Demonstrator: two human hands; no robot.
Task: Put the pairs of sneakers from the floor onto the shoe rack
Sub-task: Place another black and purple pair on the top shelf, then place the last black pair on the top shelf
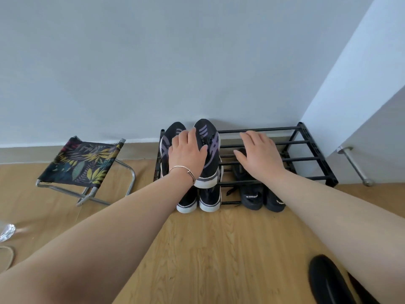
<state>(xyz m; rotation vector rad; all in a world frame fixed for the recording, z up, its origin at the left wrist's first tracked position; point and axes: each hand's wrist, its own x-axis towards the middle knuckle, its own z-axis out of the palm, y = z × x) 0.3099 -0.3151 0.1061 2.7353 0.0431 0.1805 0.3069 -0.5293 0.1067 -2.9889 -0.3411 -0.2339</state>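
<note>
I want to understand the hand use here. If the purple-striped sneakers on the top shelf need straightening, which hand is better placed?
The left hand: it lies on the purple-striped sneakers. The right hand is over bare bars of the shoe rack, apart from them.

The left hand (187, 153) lies flat on the dark sneakers (208, 150) at the left end of the shoe rack (306, 159), whose top tier they occupy; the right hand (259, 153), fingers (247, 137) spread, rests on the rack's bars beside them.
</note>
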